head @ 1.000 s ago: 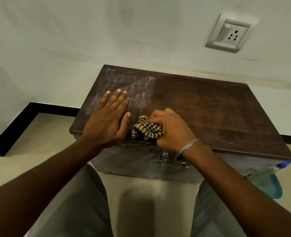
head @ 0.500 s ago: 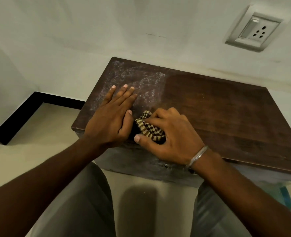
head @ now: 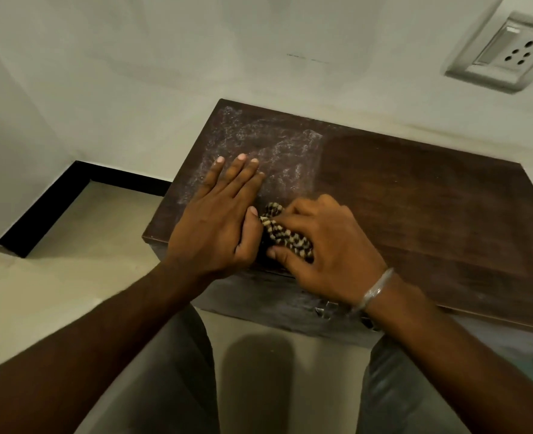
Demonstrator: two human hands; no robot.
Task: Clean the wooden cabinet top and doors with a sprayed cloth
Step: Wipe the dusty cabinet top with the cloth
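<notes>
A dark wooden cabinet (head: 415, 208) stands against the wall, its top dusty and pale on the left part and dark brown on the right. My left hand (head: 218, 214) lies flat on the dusty left part near the front edge, fingers straight and together. Right beside it, my right hand (head: 324, 249) grips a bunched black-and-beige checked cloth (head: 285, 236) against the top near the front edge. Most of the cloth is hidden under my fingers. The two hands touch at the thumb side.
The white wall rises right behind the cabinet, with a switch and socket plate (head: 503, 51) at upper right. A black skirting (head: 71, 195) runs along the floor at left. A metal latch (head: 324, 308) shows on the cabinet front. My knees are below.
The view has shifted so the cabinet sits further right and larger. My right hand with the cloth has edged a little toward the left hand; the left hand stays flat.
</notes>
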